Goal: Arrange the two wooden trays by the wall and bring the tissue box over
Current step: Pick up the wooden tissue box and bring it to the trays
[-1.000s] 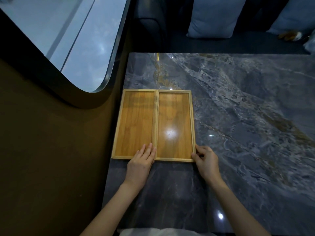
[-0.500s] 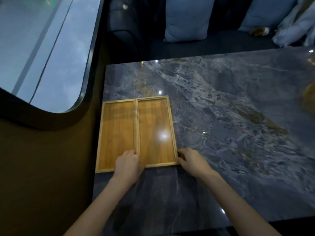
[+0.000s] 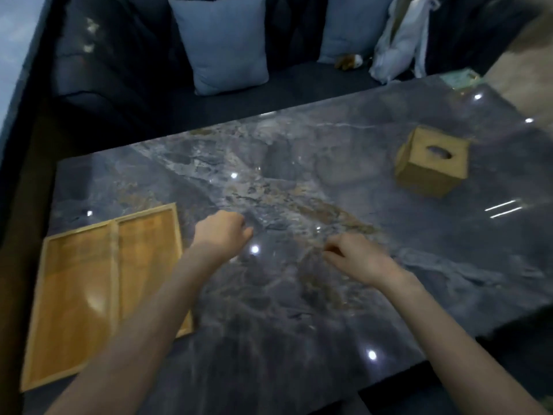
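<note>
Neither hand holds anything. The left hand (image 3: 223, 232) hangs over the table with its fingers curled loosely under, a narrow, empty grip. The right hand (image 3: 356, 259) is also over the table, nearer and further right, its fingers bent inward and the thumb close to them, nothing between them. The two hands are apart from each other, both above bare stone.

The two wooden trays lie flat at the near left corner of the marble table (image 3: 299, 181), touching along their long sides. The left tray (image 3: 74, 301) runs along the table's left edge beside the brown wall (image 3: 12, 295); the right tray (image 3: 146, 250) sits just right of it, and the left forearm crosses over its near right corner. Both trays are empty.

The tissue box (image 3: 431, 161), a wooden cube with an oval opening on top, stands upright at the far right of the table, well apart from the trays and from both hands.

Beyond the far edge of the table is a dark sofa (image 3: 125, 70) with two pale blue cushions (image 3: 224, 43) and a white cloth bag (image 3: 398, 40) at its right end.

No writing or label can be read anywhere; the picture is blurred.
</note>
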`<state>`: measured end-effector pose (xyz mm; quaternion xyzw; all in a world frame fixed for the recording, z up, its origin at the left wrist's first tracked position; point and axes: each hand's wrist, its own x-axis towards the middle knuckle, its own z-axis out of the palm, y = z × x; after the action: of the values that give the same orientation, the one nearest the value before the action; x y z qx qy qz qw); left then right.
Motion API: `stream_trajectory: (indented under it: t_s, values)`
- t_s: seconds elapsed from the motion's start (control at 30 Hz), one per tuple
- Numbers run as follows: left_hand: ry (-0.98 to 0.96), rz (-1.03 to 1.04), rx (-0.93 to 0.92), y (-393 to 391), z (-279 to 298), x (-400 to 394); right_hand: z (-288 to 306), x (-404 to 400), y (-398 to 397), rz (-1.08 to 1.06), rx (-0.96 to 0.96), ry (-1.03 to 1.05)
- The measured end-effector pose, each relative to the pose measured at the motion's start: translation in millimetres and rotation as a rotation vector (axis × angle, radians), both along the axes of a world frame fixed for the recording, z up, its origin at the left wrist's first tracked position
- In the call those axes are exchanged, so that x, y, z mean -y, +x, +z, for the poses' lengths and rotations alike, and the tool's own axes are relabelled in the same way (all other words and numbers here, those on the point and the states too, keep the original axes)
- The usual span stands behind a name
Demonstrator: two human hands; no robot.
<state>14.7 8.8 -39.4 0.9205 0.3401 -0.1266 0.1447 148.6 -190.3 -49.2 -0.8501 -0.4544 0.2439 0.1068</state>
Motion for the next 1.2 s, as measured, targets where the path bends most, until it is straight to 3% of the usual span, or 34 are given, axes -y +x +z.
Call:
stream_trajectory:
  t_s: [0.3,0.5,0.63,0.73,0.8,0.97,1.2]
  values:
    - [0.004,-0.134,0.259,196,25,92,26,108,168,-0.270,0.113,0.118]
    - [-0.040,-0.221,0.337,292,8,145,9,148,244,-0.528,0.110,0.278]
    - [-0.133,-0.238,0.323,338,-16,157,-15,151,266,-0.806,-0.159,0.380]
    - [-0.336,-0.114,0.290,363,-28,158,-25,140,272,-0.976,-0.478,0.478]
    - [-0.464,-0.007,0.267,373,-34,156,-28,132,276,-1.005,-0.592,0.507]
    - [-0.692,0.201,0.266,382,-46,157,-41,119,286,-1.014,-0.702,0.540]
    - [-0.773,0.251,0.321,386,-47,158,-46,121,294,-0.949,-0.667,0.488]
